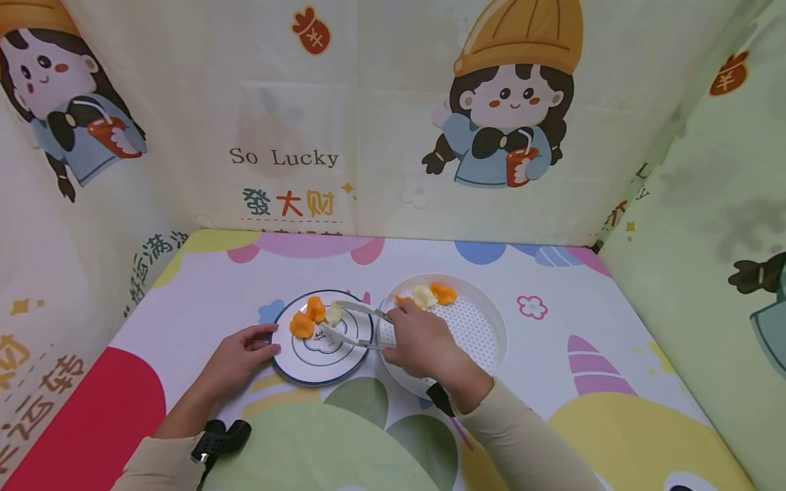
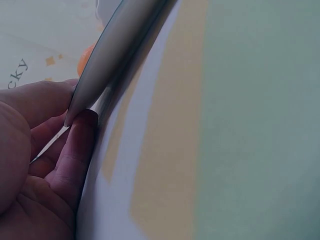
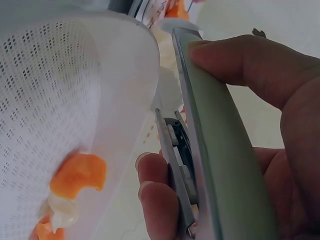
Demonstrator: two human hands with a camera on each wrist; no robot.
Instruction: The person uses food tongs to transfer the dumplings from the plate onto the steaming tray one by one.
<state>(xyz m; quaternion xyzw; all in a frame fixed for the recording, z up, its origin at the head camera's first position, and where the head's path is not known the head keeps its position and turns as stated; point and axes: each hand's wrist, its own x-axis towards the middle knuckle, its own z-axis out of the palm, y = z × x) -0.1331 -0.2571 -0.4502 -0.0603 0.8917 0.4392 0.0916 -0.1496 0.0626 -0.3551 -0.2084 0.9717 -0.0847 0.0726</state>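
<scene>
A white plate (image 1: 344, 368) with a dark blue rim lies at the centre-left of the table, bearing two orange pieces (image 1: 302, 325) and a pale piece (image 1: 333, 314) of what looks like food. My left hand (image 1: 236, 358) pinches the plate's left edge; in the left wrist view the thumb and fingers (image 2: 75, 150) are on either side of the rim. With my right hand (image 1: 424, 337) I grip metal tongs (image 1: 362, 308) with a green handle (image 3: 220, 135). Their arms are spread over the plate, the tips near the pale piece. Whether they touch it I cannot tell.
Right beside the plate, partly behind my right hand, stands a white perforated basket (image 1: 500, 341). Inside it lie orange pieces (image 1: 443, 294) and a pale piece (image 1: 424, 296). A printed cloth (image 1: 393, 123) hangs behind and at both sides of the table.
</scene>
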